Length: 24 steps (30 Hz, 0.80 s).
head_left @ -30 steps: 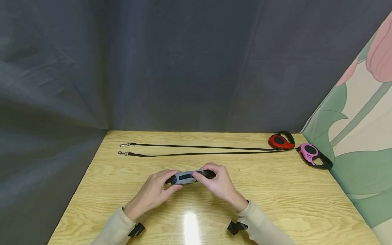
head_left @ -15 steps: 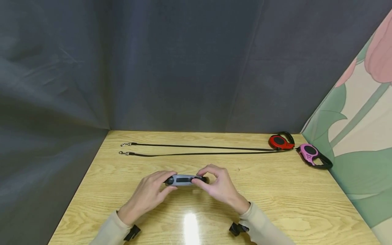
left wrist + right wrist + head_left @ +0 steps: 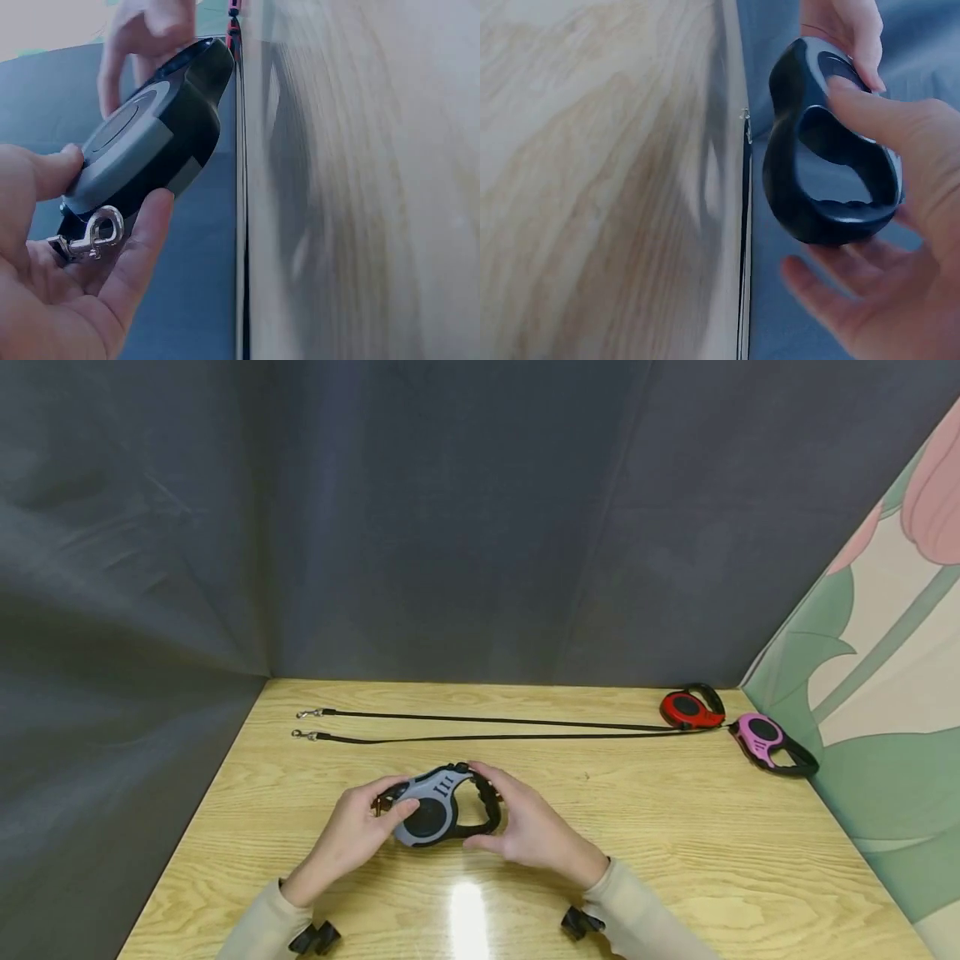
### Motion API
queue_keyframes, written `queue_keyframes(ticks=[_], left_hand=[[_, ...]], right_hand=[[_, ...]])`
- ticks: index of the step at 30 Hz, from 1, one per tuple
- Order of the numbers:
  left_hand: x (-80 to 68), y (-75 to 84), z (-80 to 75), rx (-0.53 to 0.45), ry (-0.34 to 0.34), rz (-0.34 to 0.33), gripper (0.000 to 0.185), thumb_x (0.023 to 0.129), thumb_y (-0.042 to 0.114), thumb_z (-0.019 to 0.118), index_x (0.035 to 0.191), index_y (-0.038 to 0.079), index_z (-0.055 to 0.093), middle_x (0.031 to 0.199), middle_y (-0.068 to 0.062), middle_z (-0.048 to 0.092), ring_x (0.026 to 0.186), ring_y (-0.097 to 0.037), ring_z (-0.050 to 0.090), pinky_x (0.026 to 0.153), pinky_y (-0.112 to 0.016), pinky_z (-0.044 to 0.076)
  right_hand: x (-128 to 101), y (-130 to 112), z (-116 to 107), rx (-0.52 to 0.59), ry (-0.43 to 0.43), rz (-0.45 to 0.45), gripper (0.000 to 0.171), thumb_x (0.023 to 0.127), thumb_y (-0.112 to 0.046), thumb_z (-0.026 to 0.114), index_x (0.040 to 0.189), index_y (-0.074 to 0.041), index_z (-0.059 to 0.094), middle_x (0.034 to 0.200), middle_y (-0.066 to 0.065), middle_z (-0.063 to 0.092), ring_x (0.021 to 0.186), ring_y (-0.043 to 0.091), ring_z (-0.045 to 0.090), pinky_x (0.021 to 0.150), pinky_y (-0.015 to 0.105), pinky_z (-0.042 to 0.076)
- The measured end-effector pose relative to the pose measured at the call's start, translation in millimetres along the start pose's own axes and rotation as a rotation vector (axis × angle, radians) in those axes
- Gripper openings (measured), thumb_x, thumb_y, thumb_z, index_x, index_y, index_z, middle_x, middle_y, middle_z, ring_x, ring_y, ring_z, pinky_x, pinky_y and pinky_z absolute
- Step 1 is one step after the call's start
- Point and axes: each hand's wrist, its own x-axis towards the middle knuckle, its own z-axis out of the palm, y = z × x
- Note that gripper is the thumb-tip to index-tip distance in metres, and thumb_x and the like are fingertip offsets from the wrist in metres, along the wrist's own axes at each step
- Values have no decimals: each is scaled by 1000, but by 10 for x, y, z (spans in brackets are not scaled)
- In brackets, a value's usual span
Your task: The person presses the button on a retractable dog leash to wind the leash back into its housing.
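Note:
A grey and black retractable dog leash (image 3: 425,814) is held close over the table, its round side panel facing up. My left hand (image 3: 352,835) grips the body end, thumb on the panel and fingers behind. In the left wrist view a metal snap hook (image 3: 96,232) hangs at that end by my palm. My right hand (image 3: 536,827) is at the looped handle (image 3: 787,187), fingers along one side and thumb on the other. Part of the right fingers is hidden behind the leash.
At the back right of the wooden table (image 3: 675,843) lie a red retractable leash (image 3: 683,709) and a pink one (image 3: 761,733). Their black straps (image 3: 480,720) stretch left to metal snap hooks (image 3: 303,735). A dark curtain (image 3: 450,527) stands behind, a flowered panel (image 3: 885,693) at right.
The grey leash has turned from its narrow edge to show its flat side and handle loop. My right fingers have shifted from its top button area to the handle end.

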Motion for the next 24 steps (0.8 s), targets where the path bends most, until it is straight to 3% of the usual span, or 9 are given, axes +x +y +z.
queue_keyframes(ticks=[3,7,10,13,17,21,24], left_hand=[[18,-38,18,-73,-20,-65,48,100,32,76,140,6,69,115,-13,77,75,-8,65,64,-26,56],[6,-100,44,-119,-93,-106,51,101,30,75,144,4,64,114,-15,74,74,-11,66,59,-30,58],[-1,-141,61,-60,-112,-70,49,101,29,76,143,8,65,126,-13,74,83,-12,67,67,-29,58],[1,-167,66,62,-100,-6,51,98,30,80,144,14,65,138,-8,70,106,-18,70,90,-35,58],[-15,-203,39,211,-166,93,79,86,34,92,153,13,56,150,-6,60,136,-30,60,110,-55,50],[-35,-233,7,267,-258,144,106,74,35,100,161,10,45,154,-8,52,137,-33,58,109,-60,50],[-27,-239,-12,307,-266,146,108,72,36,101,161,12,44,150,-6,54,132,-29,61,105,-56,53]], right_hand=[[19,26,50,-22,-71,27,119,76,-33,99,169,-12,28,165,15,47,149,35,50,120,51,45],[33,67,124,-77,-104,35,114,77,-28,99,167,-9,32,156,17,54,140,35,59,113,50,52],[41,90,171,-144,-101,33,109,78,-30,98,165,-12,36,147,13,59,128,30,66,103,46,58],[57,93,201,-195,-92,24,107,78,-34,98,165,-13,38,139,10,62,117,26,70,94,42,61],[79,85,227,-233,-100,27,106,77,-38,96,163,-13,41,133,8,64,107,24,71,86,38,61],[96,83,242,-232,-112,44,105,76,-39,96,162,-12,42,132,6,63,106,23,71,85,37,61],[117,87,249,-234,-112,42,105,75,-40,97,161,-11,44,132,5,62,107,20,69,87,36,61]])
